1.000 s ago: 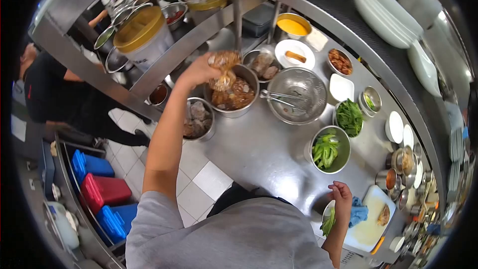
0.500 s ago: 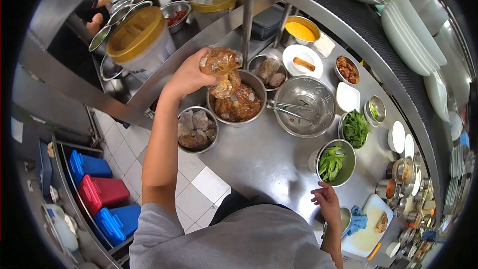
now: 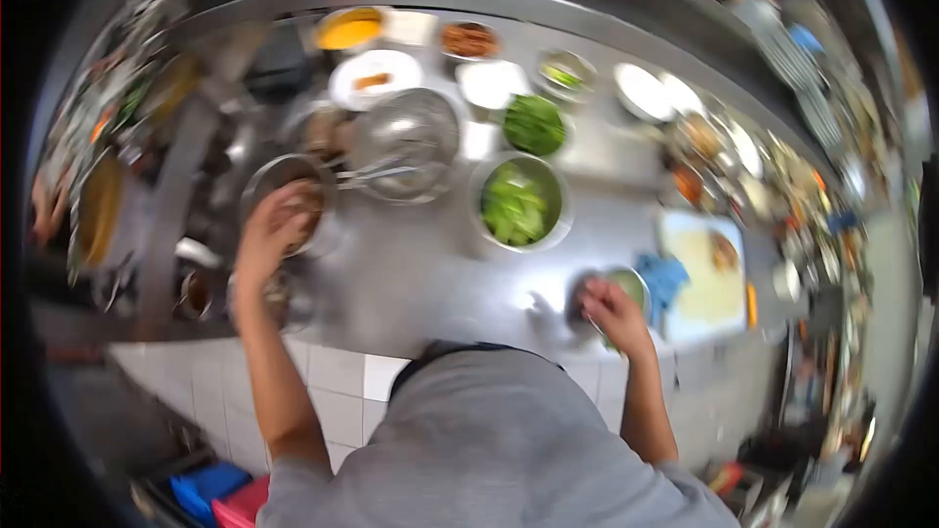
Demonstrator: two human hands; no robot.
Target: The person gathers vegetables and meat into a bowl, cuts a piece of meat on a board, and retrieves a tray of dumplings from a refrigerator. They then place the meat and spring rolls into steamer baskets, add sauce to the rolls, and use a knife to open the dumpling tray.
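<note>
My left hand reaches over the steel pot of bagged brown food. Its fingers are smeared by motion, so I cannot make out whether they grip a bag. A mesh-like steel colander stands right of this pot, with metal tongs lying across it. Above the counter, my right hand hovers with loosely bent fingers apart and nothing visible in them. It is nearest to a small bowl and a blue cloth.
A pot of cut green vegetables stands mid-counter, with a bowl of leafy greens behind. A white cutting board holds a brown piece of food. At the back are a yellow sauce pot and a white plate.
The view has swung to the right and blurred. My left hand, earlier holding up clear bags of brown food, is now lowered over the pot. My right hand is nearer the small bowl.
</note>
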